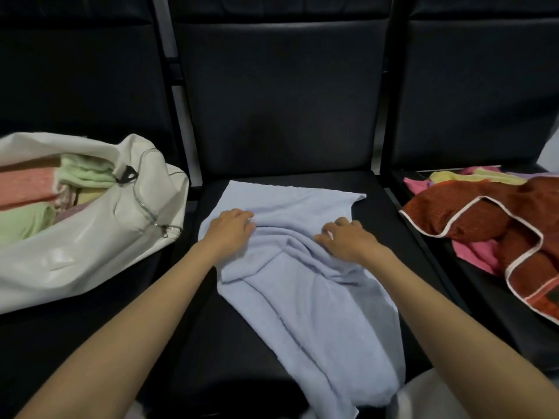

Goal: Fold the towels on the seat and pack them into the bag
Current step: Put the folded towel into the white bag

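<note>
Blue towel (302,285): left hand (231,229) and right hand (341,237) grip it, set apart, probably to spread it; bag (106,225) beside left hand.

White bag (99,237) partly beyond the left edge, red towel (472,216) beyond the right.

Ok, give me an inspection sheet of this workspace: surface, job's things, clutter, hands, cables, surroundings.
Surface: dark middle seat, partly covered.
Job's things: blue towel rumpled on the seat, hanging over its front edge; white bag to the left, open, folded towels inside; pile of unfolded towels to the right.
Clutter: nothing seen.
Hands: left hand and right hand each grip a bunched fold of the blue towel.
Cables: nothing seen.
Surroundings: dark seat backs behind.
</note>
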`<action>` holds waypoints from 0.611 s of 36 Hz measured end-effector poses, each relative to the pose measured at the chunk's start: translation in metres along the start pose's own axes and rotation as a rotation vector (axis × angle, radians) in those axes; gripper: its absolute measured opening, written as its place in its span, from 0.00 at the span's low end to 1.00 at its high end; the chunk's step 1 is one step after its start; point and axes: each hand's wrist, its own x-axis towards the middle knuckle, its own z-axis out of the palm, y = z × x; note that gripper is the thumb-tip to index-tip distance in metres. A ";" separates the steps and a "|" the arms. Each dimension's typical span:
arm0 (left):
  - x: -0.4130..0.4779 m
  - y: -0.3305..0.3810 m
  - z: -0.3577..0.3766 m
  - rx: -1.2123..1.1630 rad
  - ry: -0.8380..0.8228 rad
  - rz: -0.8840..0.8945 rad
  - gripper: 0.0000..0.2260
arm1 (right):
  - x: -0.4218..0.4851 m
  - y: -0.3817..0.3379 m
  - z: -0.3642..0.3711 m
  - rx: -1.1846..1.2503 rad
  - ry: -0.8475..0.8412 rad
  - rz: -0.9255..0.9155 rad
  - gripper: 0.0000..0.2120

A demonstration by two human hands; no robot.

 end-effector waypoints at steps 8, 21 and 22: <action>0.045 0.000 -0.010 0.183 -0.143 -0.207 0.18 | 0.065 0.012 -0.012 0.002 0.045 0.160 0.30; 0.067 -0.005 -0.029 0.068 -0.122 -0.552 0.31 | 0.084 0.018 -0.024 -0.139 0.144 0.254 0.28; 0.065 -0.006 -0.030 0.037 -0.089 -0.545 0.32 | 0.078 0.020 -0.024 -0.147 0.137 0.252 0.27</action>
